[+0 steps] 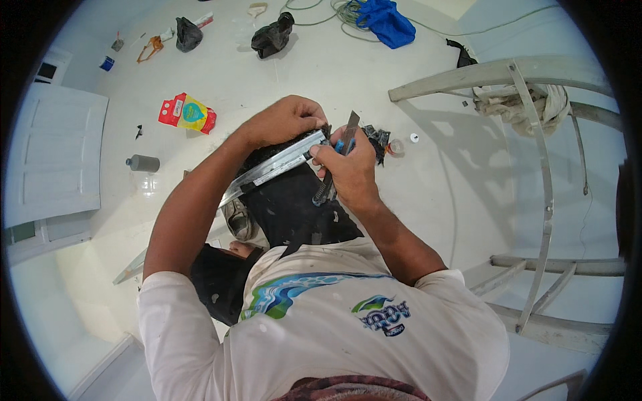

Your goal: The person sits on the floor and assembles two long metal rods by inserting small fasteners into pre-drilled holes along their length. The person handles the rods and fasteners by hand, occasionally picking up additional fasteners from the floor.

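A silver metal rail (281,164), like a drawer slide with black parts, lies slantwise across my black-clad thigh (294,210). My left hand (286,119) is closed at the rail's far end, its fingertips pinched over something dark that I cannot make out. Close beside it, my right hand (353,167) is wrapped round a tool with a flat, slant-tipped blade (352,124) and blue parts. The thumb of that hand rests against the rail's end. Below the palm, a dark piece with a spring (324,190) sticks out; whether it belongs to the tool is unclear.
Ahead on the pale floor are a red and yellow pouch (188,113), a grey bottle (143,163), black bags (273,36), a blue bag (386,24) and a coiled hose (350,13). A metal ladder (543,180) stands at the right; a white door (56,157) is at the left.
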Motion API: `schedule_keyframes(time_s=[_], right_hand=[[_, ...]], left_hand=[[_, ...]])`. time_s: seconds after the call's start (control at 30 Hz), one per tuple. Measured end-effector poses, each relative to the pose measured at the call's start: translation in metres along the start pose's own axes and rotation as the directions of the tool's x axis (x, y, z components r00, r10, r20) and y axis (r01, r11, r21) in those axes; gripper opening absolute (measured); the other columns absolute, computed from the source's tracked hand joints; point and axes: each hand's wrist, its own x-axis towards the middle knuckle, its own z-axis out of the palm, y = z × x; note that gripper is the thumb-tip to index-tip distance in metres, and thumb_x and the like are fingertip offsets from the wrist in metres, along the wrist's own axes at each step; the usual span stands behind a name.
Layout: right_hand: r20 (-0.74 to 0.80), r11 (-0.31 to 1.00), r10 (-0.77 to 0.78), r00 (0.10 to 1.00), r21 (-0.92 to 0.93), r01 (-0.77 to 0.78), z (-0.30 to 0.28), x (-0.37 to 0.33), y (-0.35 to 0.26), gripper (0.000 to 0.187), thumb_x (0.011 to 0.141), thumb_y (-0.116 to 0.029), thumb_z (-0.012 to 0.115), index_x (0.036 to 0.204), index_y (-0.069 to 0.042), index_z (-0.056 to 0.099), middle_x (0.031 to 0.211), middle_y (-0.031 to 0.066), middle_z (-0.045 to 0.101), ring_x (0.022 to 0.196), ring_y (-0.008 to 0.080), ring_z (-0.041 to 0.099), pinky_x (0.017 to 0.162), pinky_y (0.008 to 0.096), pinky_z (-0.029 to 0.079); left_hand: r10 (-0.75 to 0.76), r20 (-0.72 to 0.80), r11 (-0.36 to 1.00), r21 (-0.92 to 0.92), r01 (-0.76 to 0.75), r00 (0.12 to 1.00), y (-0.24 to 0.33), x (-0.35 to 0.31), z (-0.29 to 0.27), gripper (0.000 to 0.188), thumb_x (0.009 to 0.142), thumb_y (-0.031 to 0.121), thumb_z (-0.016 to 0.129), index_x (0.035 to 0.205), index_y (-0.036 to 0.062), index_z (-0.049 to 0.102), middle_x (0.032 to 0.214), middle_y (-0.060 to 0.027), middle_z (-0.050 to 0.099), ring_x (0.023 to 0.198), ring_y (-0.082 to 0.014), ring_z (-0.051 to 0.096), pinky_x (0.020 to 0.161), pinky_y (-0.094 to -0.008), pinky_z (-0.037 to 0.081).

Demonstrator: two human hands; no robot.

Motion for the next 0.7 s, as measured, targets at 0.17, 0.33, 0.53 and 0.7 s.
schedule_keyframes(time_s=[0.17, 0.33, 0.53, 0.7], right_hand=[[-0.038, 0.993, -0.115, 0.993, 0.020, 0.116, 0.000, -0.002, 0.011, 0.040, 0.090, -0.017, 0.087, 0.117, 0.000, 0.062, 0.094, 0.0053, 0.067, 0.070, 0.0106, 0.067, 0.056, 0.0258, 0.055], [0.281, 0.988, 0.025, 0.959, -0.153, 0.019, -0.033, 0.011, 0.002, 0.060, 0.090, -0.029, 0.096, 0.136, -0.002, 0.069, 0.103, 0.0022, 0.072, 0.075, 0.0055, 0.063, 0.058, 0.0233, 0.053], [0.339, 0.854, -0.237, 0.910, -0.373, 0.361, -0.044, 0.036, 0.031, 0.054, 0.086, -0.020, 0.097, 0.130, -0.005, 0.071, 0.103, 0.0008, 0.073, 0.089, 0.0096, 0.065, 0.081, 0.0274, 0.055], [0.312, 0.873, -0.392, 0.866, -0.171, 0.457, -0.022, 0.027, 0.028, 0.035, 0.087, -0.020, 0.096, 0.111, -0.002, 0.076, 0.094, 0.0040, 0.071, 0.090, 0.0152, 0.067, 0.081, 0.0324, 0.054]], left_hand=[[0.053, 0.060, 0.950, 0.304, -0.068, 0.997, -0.013, 0.013, 0.001, 0.015, 0.103, 0.015, 0.070, 0.105, 0.0036, 0.079, 0.092, -0.0050, 0.077, 0.087, -0.0134, 0.068, 0.081, -0.0346, 0.055], [0.187, -0.011, 0.948, 0.265, -0.177, 0.982, -0.023, 0.011, -0.017, 0.021, 0.104, 0.023, 0.072, 0.105, 0.0034, 0.080, 0.092, -0.0061, 0.079, 0.081, -0.0161, 0.068, 0.079, -0.0347, 0.056], [0.010, -0.143, 0.994, 0.105, 0.005, 0.990, 0.043, -0.051, -0.008, 0.048, 0.105, 0.045, 0.069, 0.121, 0.0008, 0.077, 0.098, -0.0090, 0.076, 0.095, -0.0244, 0.072, 0.088, -0.0389, 0.057], [-0.051, -0.045, 0.894, 0.444, 0.066, 0.998, 0.055, -0.068, 0.009, 0.048, 0.086, 0.035, 0.090, 0.116, 0.0003, 0.077, 0.101, -0.0230, 0.078, 0.092, -0.0377, 0.075, 0.086, -0.0445, 0.057]])
